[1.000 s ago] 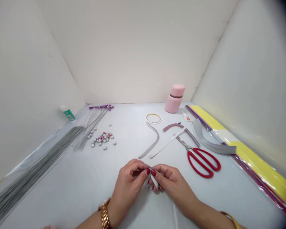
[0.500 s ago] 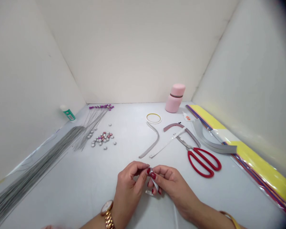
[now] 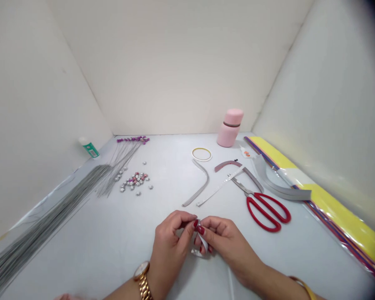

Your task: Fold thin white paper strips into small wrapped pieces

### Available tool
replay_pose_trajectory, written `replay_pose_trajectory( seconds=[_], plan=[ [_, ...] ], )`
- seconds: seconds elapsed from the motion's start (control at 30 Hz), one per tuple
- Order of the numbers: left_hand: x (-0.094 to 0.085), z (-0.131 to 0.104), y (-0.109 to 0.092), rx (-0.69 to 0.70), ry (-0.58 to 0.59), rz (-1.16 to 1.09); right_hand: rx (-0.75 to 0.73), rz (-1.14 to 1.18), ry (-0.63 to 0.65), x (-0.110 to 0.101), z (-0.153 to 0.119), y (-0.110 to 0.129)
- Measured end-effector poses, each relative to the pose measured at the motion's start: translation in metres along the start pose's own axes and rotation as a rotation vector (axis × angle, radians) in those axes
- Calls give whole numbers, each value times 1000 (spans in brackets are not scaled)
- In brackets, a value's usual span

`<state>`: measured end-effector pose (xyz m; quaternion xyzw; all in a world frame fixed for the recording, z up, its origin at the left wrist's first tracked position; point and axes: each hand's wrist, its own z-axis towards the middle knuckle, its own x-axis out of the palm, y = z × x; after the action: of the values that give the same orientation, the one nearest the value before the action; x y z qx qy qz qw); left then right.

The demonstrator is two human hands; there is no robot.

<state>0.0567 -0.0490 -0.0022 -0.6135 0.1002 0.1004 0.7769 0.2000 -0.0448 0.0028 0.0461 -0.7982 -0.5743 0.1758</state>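
My left hand [image 3: 174, 238] and my right hand [image 3: 224, 238] meet low in the middle of the view, fingertips nearly touching. Between them is a narrow white-silver paper strip [image 3: 203, 242], pinched by the thumb and fingers of each hand. Its upper end is hidden by my fingertips, and a curled part [image 3: 196, 252] hangs below my right fingers. Beyond my hands lie a curved grey strip bundle [image 3: 205, 183] and a thin white strip [image 3: 217, 189]. Red-handled scissors [image 3: 262, 208] rest to the right, their blades partly open.
Small folded stars [image 3: 136, 180] lie at the left, beside long grey wires [image 3: 59, 212] and purple-tipped wires [image 3: 125, 150]. A tape ring [image 3: 201, 154], a pink bottle [image 3: 228, 128], a glue bottle [image 3: 246, 153], a green-labelled tube [image 3: 90, 148] and yellow sheets [image 3: 334, 212] stand or lie farther out.
Both hands keep their pinch on the strip and have hardly moved. The curled lower part of the strip has shifted slightly.
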Motion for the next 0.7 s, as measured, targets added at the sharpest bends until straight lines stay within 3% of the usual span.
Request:
replay_pose_trajectory(
  seconds=[0.13,0.27,0.33,0.5,0.7],
  plan=[
    [-6,2,2,187,102,154,-5,44,-16,0,0,1],
    [-7,3,4,235,134,170,12,95,-71,0,0,0],
    [-6,3,3,170,144,106,10,108,-81,0,1,-1],
    [-2,4,2,-160,135,-197,-7,74,-79,0,1,-1],
    [3,4,0,-284,181,-425,22,9,-74,1,0,0]
  ],
)
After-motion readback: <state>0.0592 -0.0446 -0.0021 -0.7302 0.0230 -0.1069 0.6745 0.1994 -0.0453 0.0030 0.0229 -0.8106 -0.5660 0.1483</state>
